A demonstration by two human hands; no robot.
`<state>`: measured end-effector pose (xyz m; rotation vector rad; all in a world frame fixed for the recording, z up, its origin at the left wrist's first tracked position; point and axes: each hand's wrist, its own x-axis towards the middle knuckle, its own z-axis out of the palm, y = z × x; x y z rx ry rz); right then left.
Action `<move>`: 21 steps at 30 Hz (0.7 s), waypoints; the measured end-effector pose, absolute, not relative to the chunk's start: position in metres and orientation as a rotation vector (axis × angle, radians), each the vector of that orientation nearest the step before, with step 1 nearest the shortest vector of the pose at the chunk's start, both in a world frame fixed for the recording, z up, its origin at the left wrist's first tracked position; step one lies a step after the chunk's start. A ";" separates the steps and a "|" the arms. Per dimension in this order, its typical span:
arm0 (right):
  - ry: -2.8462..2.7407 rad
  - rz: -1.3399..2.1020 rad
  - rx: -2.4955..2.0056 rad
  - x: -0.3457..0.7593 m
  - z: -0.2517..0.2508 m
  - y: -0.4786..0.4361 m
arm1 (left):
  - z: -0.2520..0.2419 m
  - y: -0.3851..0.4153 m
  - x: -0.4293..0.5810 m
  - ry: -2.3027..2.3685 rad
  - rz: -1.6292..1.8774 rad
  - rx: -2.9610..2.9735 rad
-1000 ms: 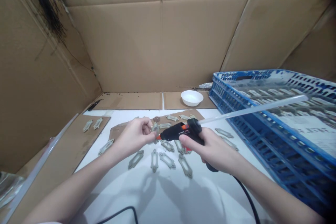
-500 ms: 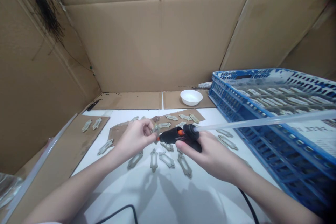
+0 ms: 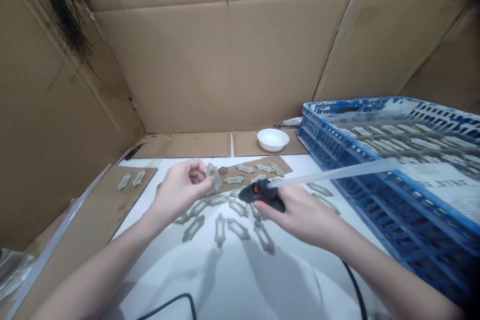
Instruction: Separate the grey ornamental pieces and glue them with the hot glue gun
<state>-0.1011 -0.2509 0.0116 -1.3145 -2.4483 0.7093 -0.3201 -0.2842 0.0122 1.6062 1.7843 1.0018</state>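
Note:
My left hand (image 3: pixel 179 191) pinches a grey-beige openwork plaque-shaped piece (image 3: pixel 213 178) between fingers and thumb, holding it upright above the table. My right hand (image 3: pixel 302 217) grips a black hot glue gun (image 3: pixel 262 196) with orange details. A long clear glue stick (image 3: pixel 333 174) runs from the gun's back end toward the upper right. The gun's nozzle points left, with a small gap between it and the held piece. Several similar pieces (image 3: pixel 237 228) lie on the white table beneath my hands.
A blue plastic crate (image 3: pixel 390 180) holding rows of similar pieces stands at the right. A white bowl (image 3: pixel 273 140) sits on cardboard at the back. Cardboard sheets (image 3: pixel 131 195) with more pieces lie on the table. Cardboard walls surround the bench, and a black cable (image 3: pixel 168 305) runs along the front.
The gun has drawn back to the right, away from the piece. My left hand has lifted the piece slightly and shifted it left, opening a gap between them.

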 end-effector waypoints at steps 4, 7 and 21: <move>-2.141 0.877 -1.324 -0.096 0.013 -0.237 | 0.025 -0.286 -0.330 1.768 0.974 1.542; -1.919 1.191 -1.279 -0.093 0.011 -0.226 | 0.033 -0.286 -0.337 1.779 0.926 1.587; -1.604 1.839 -0.810 -0.098 -0.023 -0.212 | -0.006 -0.232 -0.480 2.164 0.207 1.651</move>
